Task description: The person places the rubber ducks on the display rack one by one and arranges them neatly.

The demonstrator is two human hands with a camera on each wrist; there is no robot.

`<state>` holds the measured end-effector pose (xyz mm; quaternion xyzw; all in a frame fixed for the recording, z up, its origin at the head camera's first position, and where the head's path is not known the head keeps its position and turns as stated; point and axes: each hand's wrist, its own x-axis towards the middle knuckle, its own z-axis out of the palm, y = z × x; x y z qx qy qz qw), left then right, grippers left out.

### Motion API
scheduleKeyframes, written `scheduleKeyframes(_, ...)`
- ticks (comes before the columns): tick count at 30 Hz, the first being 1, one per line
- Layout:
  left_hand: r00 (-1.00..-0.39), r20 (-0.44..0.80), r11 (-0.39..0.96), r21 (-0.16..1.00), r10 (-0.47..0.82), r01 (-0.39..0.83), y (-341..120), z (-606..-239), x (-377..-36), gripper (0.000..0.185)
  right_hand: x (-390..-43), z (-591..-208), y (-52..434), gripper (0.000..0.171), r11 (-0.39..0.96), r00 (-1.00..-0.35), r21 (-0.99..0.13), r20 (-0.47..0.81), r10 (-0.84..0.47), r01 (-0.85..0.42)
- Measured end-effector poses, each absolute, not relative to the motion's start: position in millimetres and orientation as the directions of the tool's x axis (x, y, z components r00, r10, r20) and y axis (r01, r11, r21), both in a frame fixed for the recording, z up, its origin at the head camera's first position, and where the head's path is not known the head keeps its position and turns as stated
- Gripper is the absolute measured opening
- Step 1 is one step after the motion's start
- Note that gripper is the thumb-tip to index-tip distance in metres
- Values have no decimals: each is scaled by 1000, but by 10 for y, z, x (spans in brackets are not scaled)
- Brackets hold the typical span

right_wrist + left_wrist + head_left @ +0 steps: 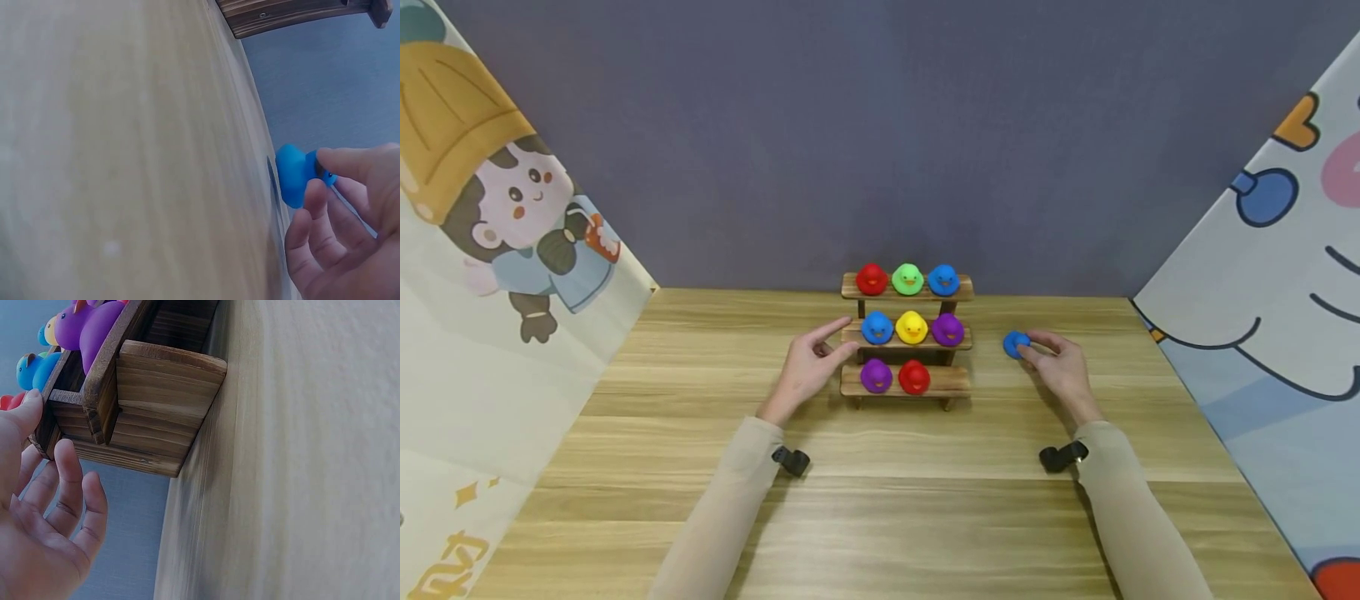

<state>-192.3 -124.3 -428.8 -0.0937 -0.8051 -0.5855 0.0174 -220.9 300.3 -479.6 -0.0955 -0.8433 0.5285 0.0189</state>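
My right hand (1060,368) pinches a blue rubber duck (1017,344) by the head, between thumb and fingers. In the right wrist view this duck (292,175) is tilted, its base close to the tabletop. My left hand (805,367) is at the left end of a three-tier wooden stand (951,382); thumb and index finger hold the middle tier's end, the other fingers loosely bent. On the top tier sit red, green and blue ducks (943,281). Blue, yellow and purple ducks (948,330) fill the middle one. The bottom tier bears a purple duck (876,376) and a red duck (914,377).
The stand is on a wood-grain table (895,517), near its back edge. Behind rises a grey-blue panel (880,150). Cartoon-printed panels (467,350) flank the table on both sides. A small black camera (792,461) is strapped at each wrist.
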Motion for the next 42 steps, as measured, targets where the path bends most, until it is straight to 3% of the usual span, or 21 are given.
scheduleKeyframes(6,-983,136,299,939,127,168,-1240,-4287,-1925,52,-2178,-4781,3003,56,431,-974,-890,-55,220,148)
scheduleKeyframes(12,-976,178,303,930,128,209,-1306,-4545,-2071,53,-2113,-4729,2965,56,443,-972,-885,-39,231,141)
scheduleKeyframes(42,-975,185,315,925,120,214,-1313,-4596,-2093,52,-1799,-4493,2708,50,547,-993,-837,80,91,-17)
